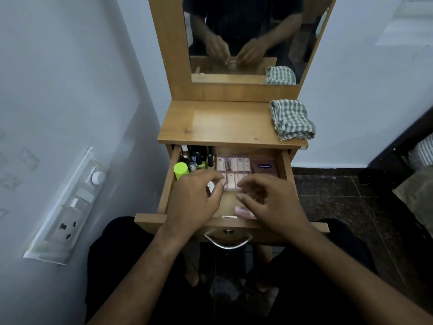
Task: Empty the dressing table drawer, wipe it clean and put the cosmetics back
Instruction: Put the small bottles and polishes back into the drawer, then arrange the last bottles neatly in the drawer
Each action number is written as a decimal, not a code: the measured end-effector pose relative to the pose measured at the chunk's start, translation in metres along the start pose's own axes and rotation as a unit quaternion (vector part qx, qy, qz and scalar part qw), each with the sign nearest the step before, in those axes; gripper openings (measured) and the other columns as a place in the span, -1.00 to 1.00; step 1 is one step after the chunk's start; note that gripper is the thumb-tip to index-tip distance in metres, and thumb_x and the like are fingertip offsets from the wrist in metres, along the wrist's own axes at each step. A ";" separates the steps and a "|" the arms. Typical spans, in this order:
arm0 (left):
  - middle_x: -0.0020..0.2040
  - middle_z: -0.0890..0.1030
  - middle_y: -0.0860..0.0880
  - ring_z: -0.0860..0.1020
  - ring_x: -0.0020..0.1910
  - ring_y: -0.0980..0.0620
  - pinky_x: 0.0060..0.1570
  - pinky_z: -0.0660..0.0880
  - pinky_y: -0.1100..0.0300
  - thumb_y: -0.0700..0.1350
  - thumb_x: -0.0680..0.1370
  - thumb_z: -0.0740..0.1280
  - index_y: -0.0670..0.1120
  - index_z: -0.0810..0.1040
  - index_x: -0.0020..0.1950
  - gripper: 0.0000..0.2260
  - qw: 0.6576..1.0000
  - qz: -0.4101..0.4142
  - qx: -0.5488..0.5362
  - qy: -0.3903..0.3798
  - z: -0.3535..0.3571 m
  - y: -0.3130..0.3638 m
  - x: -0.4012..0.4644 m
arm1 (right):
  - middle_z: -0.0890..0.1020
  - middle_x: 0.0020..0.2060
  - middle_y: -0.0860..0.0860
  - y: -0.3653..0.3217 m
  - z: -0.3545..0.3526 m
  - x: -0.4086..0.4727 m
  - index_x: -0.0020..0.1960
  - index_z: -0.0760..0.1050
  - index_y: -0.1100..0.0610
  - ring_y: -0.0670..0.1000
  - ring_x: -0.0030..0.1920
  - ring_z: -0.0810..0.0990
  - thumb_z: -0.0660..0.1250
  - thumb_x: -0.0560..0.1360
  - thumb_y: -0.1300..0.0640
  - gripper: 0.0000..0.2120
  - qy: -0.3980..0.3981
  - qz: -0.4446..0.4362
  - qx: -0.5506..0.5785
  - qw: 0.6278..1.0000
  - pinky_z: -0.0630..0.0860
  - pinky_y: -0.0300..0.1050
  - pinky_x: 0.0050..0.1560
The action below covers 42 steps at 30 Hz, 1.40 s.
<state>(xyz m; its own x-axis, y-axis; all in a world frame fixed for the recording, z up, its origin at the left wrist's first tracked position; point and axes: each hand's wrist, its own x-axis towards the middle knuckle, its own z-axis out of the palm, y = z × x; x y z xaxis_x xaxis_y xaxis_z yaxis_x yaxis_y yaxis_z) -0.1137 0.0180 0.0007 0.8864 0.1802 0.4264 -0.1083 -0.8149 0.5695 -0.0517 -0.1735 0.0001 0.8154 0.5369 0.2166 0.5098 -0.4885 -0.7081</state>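
Observation:
The wooden drawer of the dressing table stands pulled out towards me. Inside on the left are a bottle with a lime-green cap and several small dark bottles. Rows of pale pink sachets and a pink Vaseline pack lie to the right. My left hand and my right hand hover over the drawer's middle with fingers curled towards each other. The mirror shows them holding a small clear container between the fingertips. A checked cloth lies folded on the table top.
A pink item and a thin white stick lie at the drawer's front. The metal handle hangs below. A switchboard is on the left wall. Dark furniture stands at the right.

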 end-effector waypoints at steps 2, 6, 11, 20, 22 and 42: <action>-0.20 0.67 0.13 0.57 -0.27 0.21 -0.21 0.51 0.28 -0.12 0.52 0.43 -0.01 0.67 -0.10 -0.97 0.999 -0.029 -0.034 -0.004 -0.006 0.018 0.003 | 0.70 -0.25 -0.07 -0.005 -0.012 -0.029 -0.07 0.67 0.04 -0.11 -0.24 0.67 0.56 0.41 0.15 -0.88 0.035 0.098 0.116 0.988 0.63 -0.22 -0.19; -0.30 0.64 0.10 0.63 -0.28 0.13 -0.22 0.62 0.13 -0.10 0.52 0.45 -0.01 0.67 -0.13 -0.96 0.975 -0.158 -0.158 -0.012 -0.003 0.043 0.005 | 0.71 -0.27 0.15 -0.019 -0.013 -0.077 -0.10 0.66 0.22 0.04 -0.30 0.67 0.51 0.43 0.29 -0.93 0.053 0.225 0.331 0.915 0.64 -0.14 -0.25; -0.29 0.69 -0.06 0.66 -0.28 0.03 -0.17 0.64 0.10 -0.16 0.53 0.44 -0.04 0.65 -0.16 -0.93 0.902 -0.304 -0.305 -0.019 0.013 0.068 -0.045 | 0.71 -0.26 0.20 -0.031 0.018 -0.106 -0.06 0.65 0.29 0.01 -0.32 0.66 0.48 0.46 0.31 -0.92 -0.007 0.380 0.432 0.818 0.56 -0.27 -0.36; -0.25 0.67 -0.21 0.66 -0.34 -0.02 -0.34 0.63 0.25 -0.26 0.58 0.37 -0.30 0.64 -0.07 -0.89 0.716 -0.566 -0.407 -0.045 0.018 0.046 -0.114 | 0.70 -0.04 0.29 -0.003 0.065 -0.102 0.06 0.62 0.37 0.13 -0.08 0.72 0.51 0.46 0.22 -0.74 0.074 0.479 0.487 0.727 0.68 -0.17 -0.11; -0.21 0.64 -0.18 0.67 -0.27 -0.06 -0.27 0.65 0.22 -0.24 0.61 0.33 -0.23 0.61 -0.04 -0.91 0.659 -0.615 -0.432 -0.019 0.029 0.036 -0.116 | 0.70 -0.08 0.30 -0.002 0.066 -0.098 0.05 0.62 0.39 0.14 -0.11 0.71 0.50 0.47 0.23 -0.75 0.076 0.480 0.488 0.725 0.69 -0.16 -0.11; -0.32 0.62 -0.08 0.67 -0.40 0.05 -0.23 0.65 0.22 -0.33 0.59 0.32 -0.16 0.56 -0.13 -0.86 0.613 -0.561 -0.538 0.143 0.076 0.002 -0.060 | 0.65 -0.31 0.14 0.014 0.082 -0.042 -0.10 0.61 0.29 -0.05 -0.44 0.62 0.46 0.51 0.28 -0.93 0.135 0.477 0.484 0.721 0.62 -0.23 -0.40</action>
<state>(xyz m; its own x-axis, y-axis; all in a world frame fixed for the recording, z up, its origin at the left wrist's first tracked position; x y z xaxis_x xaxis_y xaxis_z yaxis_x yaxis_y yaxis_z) -0.1331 -0.0368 -0.0775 0.5760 0.5099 -0.6389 0.1257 0.7171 0.6856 -0.1012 -0.1464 -0.0744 0.7589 0.0574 -0.6486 -0.6421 0.2315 -0.7308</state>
